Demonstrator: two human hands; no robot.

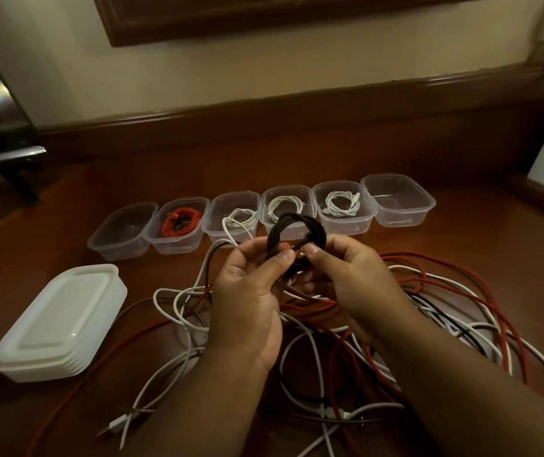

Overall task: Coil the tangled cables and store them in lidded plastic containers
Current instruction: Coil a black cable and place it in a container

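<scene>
Step in hand: you are winding the black cable [293,232] into a small coil, held up above the tangle [379,324] on the counter [297,153].
Left hand [251,291]: you are pinching the coil's near side between thumb and curled fingers.
Right hand [353,278]: you are gripping the loose end at the coil's lower edge, thumb pressing it down.
Coil: it is looking nearly closed; its tail is hidden behind your fingers, so I cannot tell how much is left.
Doing it well: be keeping the loops the same size and tucking the end under so it is not springing open.
Where next: the row of six containers [340,209] has two vacant, the far-left tub [122,235] and the far-right tub [399,199].
Lids [63,321]: they are stacked at your left, none fitted yet.
</scene>
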